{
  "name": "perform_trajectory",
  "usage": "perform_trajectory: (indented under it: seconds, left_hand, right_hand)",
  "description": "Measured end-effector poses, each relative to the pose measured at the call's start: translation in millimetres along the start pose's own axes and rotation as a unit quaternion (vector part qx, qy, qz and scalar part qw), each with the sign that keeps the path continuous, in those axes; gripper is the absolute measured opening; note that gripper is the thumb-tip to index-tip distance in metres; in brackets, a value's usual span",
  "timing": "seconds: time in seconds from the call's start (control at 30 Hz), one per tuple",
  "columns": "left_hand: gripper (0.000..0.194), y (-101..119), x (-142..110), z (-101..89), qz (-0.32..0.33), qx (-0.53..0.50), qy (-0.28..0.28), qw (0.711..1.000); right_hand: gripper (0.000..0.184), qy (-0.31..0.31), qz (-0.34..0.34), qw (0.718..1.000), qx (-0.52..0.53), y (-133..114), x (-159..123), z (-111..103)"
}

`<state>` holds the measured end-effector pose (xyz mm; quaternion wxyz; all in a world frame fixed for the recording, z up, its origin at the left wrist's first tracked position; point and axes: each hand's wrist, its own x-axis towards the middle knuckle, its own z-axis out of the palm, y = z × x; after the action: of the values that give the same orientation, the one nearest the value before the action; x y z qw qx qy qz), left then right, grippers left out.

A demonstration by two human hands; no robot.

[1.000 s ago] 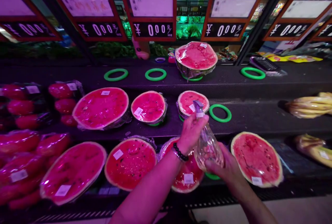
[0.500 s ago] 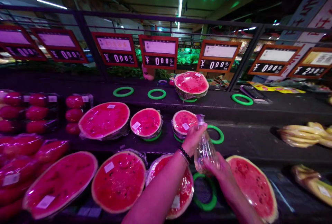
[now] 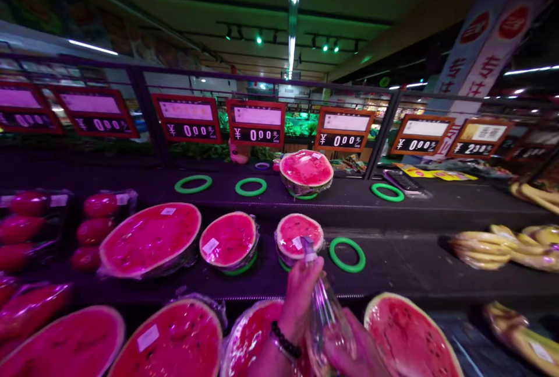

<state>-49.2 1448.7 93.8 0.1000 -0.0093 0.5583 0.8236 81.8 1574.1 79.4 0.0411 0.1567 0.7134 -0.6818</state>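
A clear plastic bag [image 3: 324, 313], gathered to a narrow neck at the top, is between my hands in front of the shelves. My left hand [image 3: 300, 286], with a dark beaded bracelet at the wrist, is closed around its neck. Lower down, my right hand [image 3: 349, 345] is pressed round the wide part of the bag. What the bag contains is blurred. Just behind the bag's neck sits a small wrapped watermelon half [image 3: 299, 235]. A larger watermelon half [image 3: 410, 342] lies to the right of my right hand.
Several wrapped watermelon halves [image 3: 151, 240] line the stepped black shelves. Green rings [image 3: 347, 254] lie on the shelf. Packed red fruit [image 3: 95, 231] is at left, bananas [image 3: 483, 247] at right. Price signs [image 3: 255, 123] hang along a rail behind.
My view has tilted up, so the shelves and both hands sit lower in the picture. The hands still hold the bag, left at the neck and right at the body.
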Motion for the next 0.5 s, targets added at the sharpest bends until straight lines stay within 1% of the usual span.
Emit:
perform_trajectory:
  seconds: [0.1, 0.17, 0.23, 0.3, 0.37, 0.43, 0.5]
  left_hand:
    - [0.072, 30.5, 10.9, -2.7, 0.007, 0.000, 0.014, 1.000]
    - [0.071, 47.8, 14.4, -3.3, 0.016, 0.003, 0.019, 1.000]
    - [0.068, 57.9, 14.4, -4.4, 0.029, -0.003, 0.017, 0.999]
    - [0.064, 60.7, 12.1, -5.9, 0.045, -0.007, 0.012, 0.999]
    - [0.062, 58.8, 9.5, -6.9, 0.059, 0.001, 0.004, 0.998]
    - [0.064, 55.3, 7.7, -6.5, 0.060, 0.018, -0.009, 0.998]
    - [0.070, 50.9, 7.0, -4.5, 0.039, 0.029, -0.015, 0.999]
  right_hand:
    - [0.090, -0.057, -0.061, 0.996, 0.009, -23.7, 13.9, 9.8]
    - [0.083, -0.072, -0.094, 0.993, 0.023, -38.2, 20.2, 16.6]
    - [0.074, -0.080, -0.121, 0.989, 0.039, -46.5, 25.0, 22.6]
    - [0.068, -0.105, -0.128, 0.985, 0.056, -47.6, 30.6, 26.7]
    - [0.070, -0.122, -0.113, 0.984, 0.068, -43.4, 38.4, 27.9]
    - [0.065, -0.111, -0.083, 0.989, 0.053, -37.3, 46.7, 25.4]
    - [0.051, -0.084, -0.053, 0.995, 0.028, -31.9, 51.5, 19.0]
